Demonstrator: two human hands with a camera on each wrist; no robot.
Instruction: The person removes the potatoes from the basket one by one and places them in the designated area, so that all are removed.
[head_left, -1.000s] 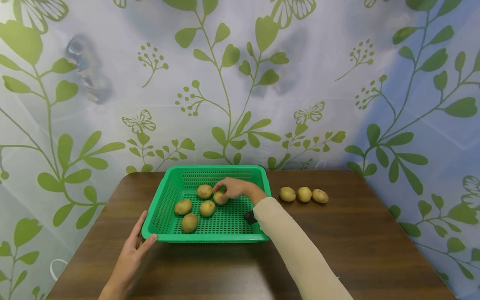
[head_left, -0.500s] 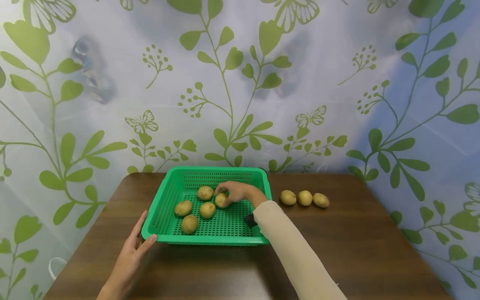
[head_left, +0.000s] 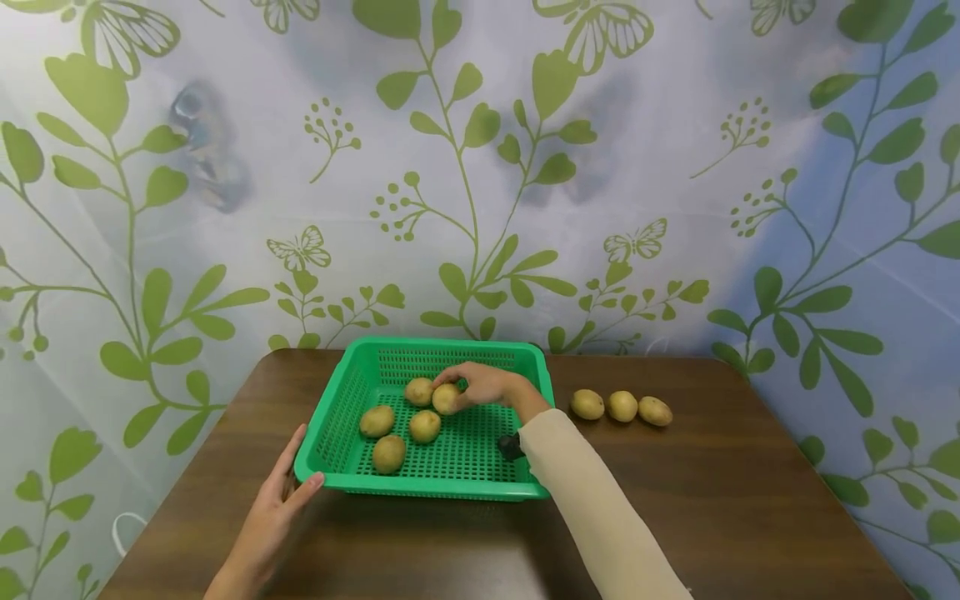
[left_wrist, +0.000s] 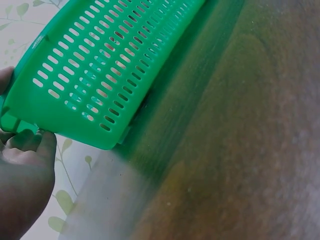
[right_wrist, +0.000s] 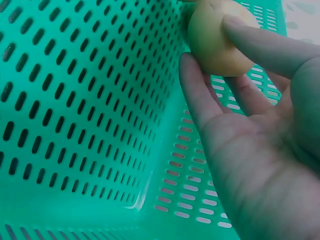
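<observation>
A green perforated plastic basket (head_left: 450,485) stands on the table. My left hand (head_left: 273,508) grips its near left corner, thumb on top of the rim; in the left wrist view the fingers (left_wrist: 47,145) curl at the basket's edge. Inside the basket, my right hand (head_left: 483,385) holds a potato (head_left: 446,399) between thumb and fingers, as the right wrist view also shows for this potato (right_wrist: 220,40). Several other potatoes lie in the basket, among them one right beside the held potato (head_left: 418,392) and one nearest the front rim (head_left: 388,454).
Three potatoes (head_left: 622,407) sit in a row on the brown wooden table (head_left: 720,500), right of the basket. A leaf-patterned curtain (head_left: 480,183) hangs behind the table. A small black object (head_left: 511,447) shows below my right wrist, over the basket.
My right hand stays at the same potato, its fingers slightly shifted so that more of the potato shows. The left hand keeps its grip on the basket. The head view has shifted a little.
</observation>
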